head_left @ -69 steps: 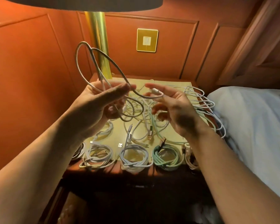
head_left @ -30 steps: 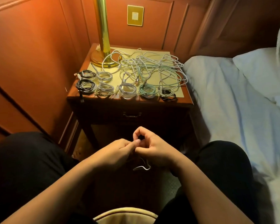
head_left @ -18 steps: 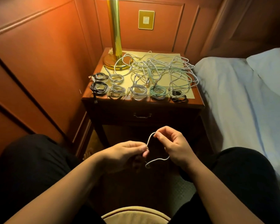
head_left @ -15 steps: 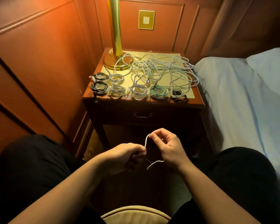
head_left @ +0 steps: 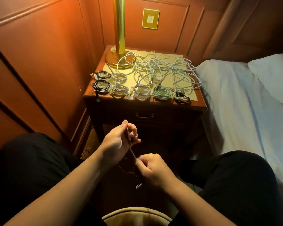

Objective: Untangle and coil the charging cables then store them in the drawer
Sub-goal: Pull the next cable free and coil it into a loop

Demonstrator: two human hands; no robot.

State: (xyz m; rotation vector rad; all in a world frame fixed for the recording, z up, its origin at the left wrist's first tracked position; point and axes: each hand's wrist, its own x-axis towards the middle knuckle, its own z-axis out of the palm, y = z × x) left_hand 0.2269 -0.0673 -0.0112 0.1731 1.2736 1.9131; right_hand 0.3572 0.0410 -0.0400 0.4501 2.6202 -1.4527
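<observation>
Seven or so finished coils (head_left: 141,92) sit in rows along the front of the table (head_left: 144,104), some black, some pale, one green, and I count that as the part of the job already done. Behind them a loose tangle of pale cables (head_left: 167,69) spreads across the back half of the table, one strand looping round the base of the brass lamp (head_left: 119,46), so I judge a good share of the untangling is yet to come. The drawer (head_left: 144,115) below the tabletop is shut, its handle untouched, and nothing appears stored yet. Down in front of me, between my knees, I am working one cable (head_left: 131,149): my left hand (head_left: 117,142) has its fingers curled round the upper part of it, the strand running up past the fingertips, while my right hand (head_left: 151,168) pinches it lower down between thumb and fingers. The cable is stretched fairly straight between the two hands, and a small pale plug (head_left: 138,186) dangles beneath my right hand. I see no loops formed in this one so far, so by my reading its coiling is only starting. The bed (head_left: 238,98) lies just beside the table on the right.
</observation>
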